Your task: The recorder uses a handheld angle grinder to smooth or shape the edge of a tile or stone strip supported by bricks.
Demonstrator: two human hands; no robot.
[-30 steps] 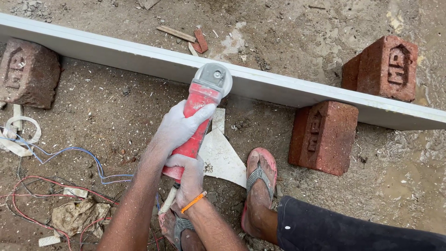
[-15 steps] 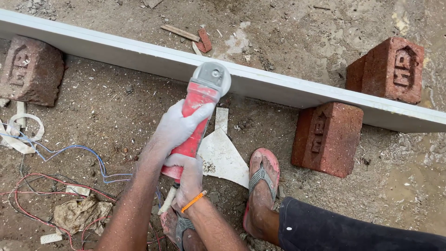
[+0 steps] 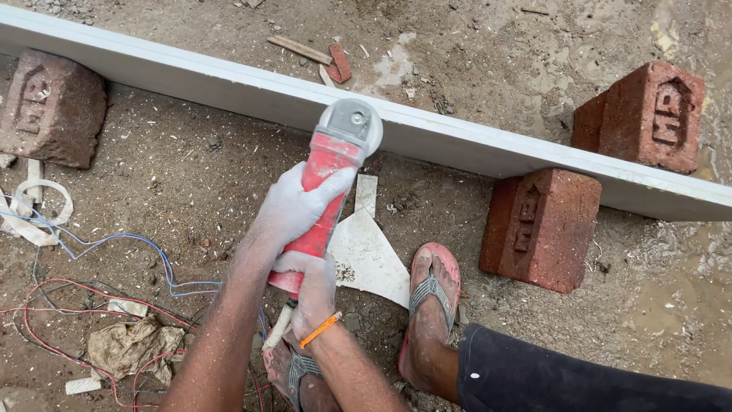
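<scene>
A red angle grinder (image 3: 326, 179) with a grey head (image 3: 351, 122) points away from me, its head pressed to the near edge of a long white strip (image 3: 191, 76) lying across bricks. My left hand (image 3: 293, 207), dusted white, is wrapped around the grinder's body. My right hand (image 3: 314, 290), with an orange band at the wrist, grips the grinder's rear end. The cutting disc is hidden under the head.
A brick (image 3: 49, 107) holds the strip at the left, two more (image 3: 541, 229) (image 3: 648, 114) flank it at the right. A white triangular offcut (image 3: 370, 255) lies by my sandalled foot (image 3: 431, 305). Red and blue wires (image 3: 114, 255) and a crumpled rag (image 3: 130, 347) lie at the lower left.
Both hands keep the same grip and the grinder head stays at the strip's edge. Only the view has shifted slightly.
</scene>
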